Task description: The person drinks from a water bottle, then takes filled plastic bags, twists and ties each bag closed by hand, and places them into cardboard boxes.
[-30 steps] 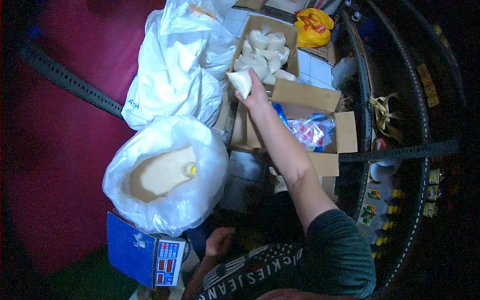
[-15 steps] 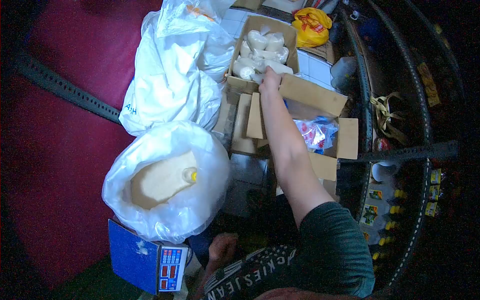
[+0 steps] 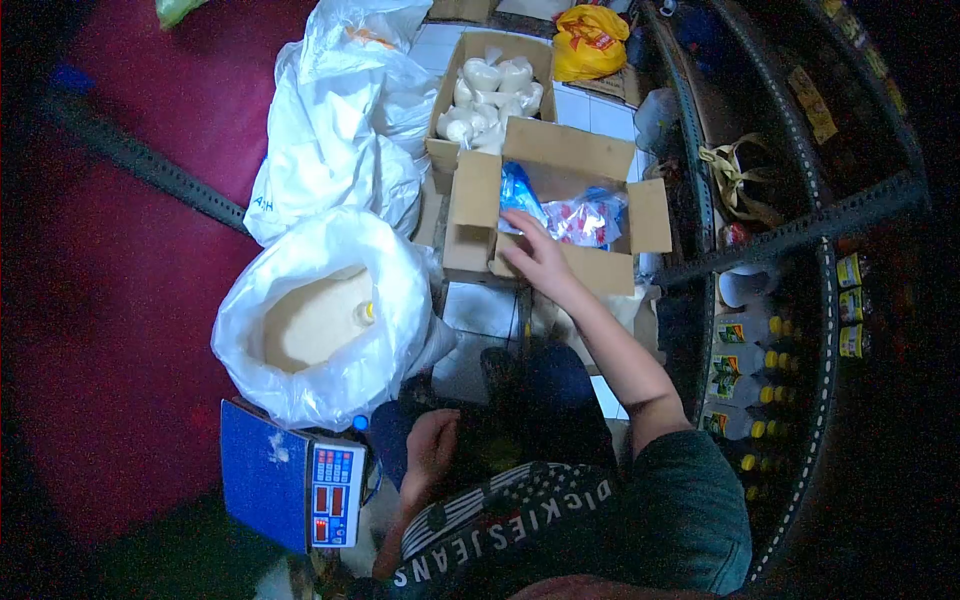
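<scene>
My right hand (image 3: 538,258) is at the near edge of an open cardboard box (image 3: 583,268), its fingers apart and reaching over the flap with nothing in them. Inside the box lie a blue plastic pack (image 3: 520,190) and clear plastic bags with red print (image 3: 588,218). Just behind stands a second cardboard box (image 3: 440,125) with several filled bags of white granules (image 3: 482,75). My left hand (image 3: 432,442) rests at my lap, its fingers curled in and nothing seen in them. To its left is a large open sack (image 3: 240,330) of pale granules, with a yellow-ended clear scoop or bottle (image 3: 365,313) in it.
A blue digital scale (image 3: 265,470) stands below the sack. White sacks (image 3: 330,130) lie behind it. On the right, a metal shelf frame (image 3: 800,225) holds bottles with yellow caps (image 3: 765,395). A yellow bag (image 3: 590,45) sits at the back.
My right hand has let go of a white bag in the far box and drawn back to the nearer box. My left hand stays by my lap. The view has shifted slightly.
</scene>
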Motion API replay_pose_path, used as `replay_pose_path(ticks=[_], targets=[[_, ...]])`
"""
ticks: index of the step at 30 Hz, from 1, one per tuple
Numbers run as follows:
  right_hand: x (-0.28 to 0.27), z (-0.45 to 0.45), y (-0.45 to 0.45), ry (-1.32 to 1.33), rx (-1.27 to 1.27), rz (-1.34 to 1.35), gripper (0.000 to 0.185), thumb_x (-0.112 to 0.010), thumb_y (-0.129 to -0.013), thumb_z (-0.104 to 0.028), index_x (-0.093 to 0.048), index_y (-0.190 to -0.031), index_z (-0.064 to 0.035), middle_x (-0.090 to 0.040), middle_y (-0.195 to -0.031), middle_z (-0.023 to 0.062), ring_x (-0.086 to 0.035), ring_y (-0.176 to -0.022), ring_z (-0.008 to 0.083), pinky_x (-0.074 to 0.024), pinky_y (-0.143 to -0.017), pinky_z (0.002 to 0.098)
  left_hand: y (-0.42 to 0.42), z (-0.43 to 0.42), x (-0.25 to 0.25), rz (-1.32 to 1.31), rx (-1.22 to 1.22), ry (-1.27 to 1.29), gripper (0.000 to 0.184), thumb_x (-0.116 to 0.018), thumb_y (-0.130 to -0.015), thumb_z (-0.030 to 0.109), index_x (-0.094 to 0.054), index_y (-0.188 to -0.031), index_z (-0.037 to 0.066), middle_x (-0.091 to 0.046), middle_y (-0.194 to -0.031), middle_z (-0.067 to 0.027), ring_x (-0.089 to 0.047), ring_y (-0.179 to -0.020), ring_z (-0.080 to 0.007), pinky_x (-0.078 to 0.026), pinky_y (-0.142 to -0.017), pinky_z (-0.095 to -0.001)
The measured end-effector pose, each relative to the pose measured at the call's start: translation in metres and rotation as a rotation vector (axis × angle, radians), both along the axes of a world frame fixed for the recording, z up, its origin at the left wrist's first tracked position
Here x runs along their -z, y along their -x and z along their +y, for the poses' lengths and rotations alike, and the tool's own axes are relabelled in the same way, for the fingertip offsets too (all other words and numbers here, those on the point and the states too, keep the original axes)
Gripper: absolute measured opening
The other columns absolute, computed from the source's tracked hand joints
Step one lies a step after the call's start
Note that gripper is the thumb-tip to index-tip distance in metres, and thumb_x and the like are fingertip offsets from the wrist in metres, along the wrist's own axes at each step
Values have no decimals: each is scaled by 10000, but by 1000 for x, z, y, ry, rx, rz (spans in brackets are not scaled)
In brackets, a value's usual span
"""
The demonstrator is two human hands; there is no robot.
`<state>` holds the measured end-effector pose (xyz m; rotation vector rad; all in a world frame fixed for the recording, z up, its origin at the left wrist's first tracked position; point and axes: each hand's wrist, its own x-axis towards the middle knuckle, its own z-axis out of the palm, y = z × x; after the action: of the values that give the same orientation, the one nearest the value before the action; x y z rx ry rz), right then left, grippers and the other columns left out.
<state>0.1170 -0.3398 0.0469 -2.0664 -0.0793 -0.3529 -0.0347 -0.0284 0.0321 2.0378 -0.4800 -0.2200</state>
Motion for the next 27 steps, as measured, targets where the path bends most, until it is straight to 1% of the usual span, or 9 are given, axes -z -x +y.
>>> replay_pose_path(ticks=[2,3,5,7,11,16,22,26,27], targets=[[11,-18,46,-128,51,76,454,-570,-851,-122,-429,-1269,-17,-471,-1258,119,-463,-1155,209,-392,-946,311,11,9,17,10,-3,-143,129,-572,-798,36,-603,-924,31,-624,-932,-133,-595,-885,-316,-470,-776,-371],[14,-24,67,-256,79,142,440,-557,-862,-114,-428,-1272,-19,-494,-1235,103,-488,-1127,192,-399,-936,300,0,-1,-14,-40,-7,-7,134,-574,-791,35,-604,-921,35,-622,-922,-136,-592,-869,-322,-466,-772,-371],[16,-31,108,-265,185,174,429,-542,-872,-103,-425,-1277,-23,-505,-1220,88,-498,-1109,173,-405,-924,295,-1,0,10,-129,-2,-109,130,-571,-794,39,-604,-920,38,-622,-920,-140,-591,-861,-324,-463,-766,-376],[16,-30,135,-288,255,205,425,-534,-877,-93,-422,-1281,-25,-507,-1217,83,-504,-1094,164,-407,-917,290,0,1,-13,-118,27,6,124,-567,-798,53,-603,-916,37,-622,-913,-143,-589,-853,-327,-457,-757,-384],[1,-19,153,-248,267,185,433,-531,-874,-77,-416,-1289,-29,-494,-1232,88,-509,-1073,164,-403,-913,284,7,-4,-5,-164,-3,-64,119,-584,-789,59,-610,-901,31,-626,-897,-139,-594,-850,-320,-453,-764,-384],[-41,4,129,19,167,77,440,-556,-847,-74,-440,-1268,-20,-494,-1226,109,-511,-1064,186,-402,-913,300,5,1,-2,-99,25,-76,123,-596,-783,67,-625,-899,38,-632,-898,-125,-599,-858,-301,-456,-767,-386],[-48,63,81,-78,-82,173,363,-547,-851,-92,-506,-1204,-14,-543,-1143,107,-521,-1040,187,-393,-920,302,2,7,-7,-115,12,76,127,-604,-775,60,-620,-899,40,-635,-912,-121,-602,-849,-296,-459,-764,-395],[19,113,9,-133,-119,155,309,-530,-869,-113,-526,-1160,-8,-555,-1105,99,-514,-1026,169,-392,-911,295,-5,6,-6,-58,30,131,126,-603,-778,63,-613,-901,40,-637,-921,-116,-602,-848,-297,-459,-765,-404],[46,120,-17,-378,-14,274,315,-518,-874,-105,-516,-1173,-5,-553,-1106,111,-515,-1022,176,-395,-906,294,-7,7,-4,-47,35,140,126,-602,-782,67,-614,-905,44,-638,-925,-111,-603,-850,-296,-456,-771,-410]])
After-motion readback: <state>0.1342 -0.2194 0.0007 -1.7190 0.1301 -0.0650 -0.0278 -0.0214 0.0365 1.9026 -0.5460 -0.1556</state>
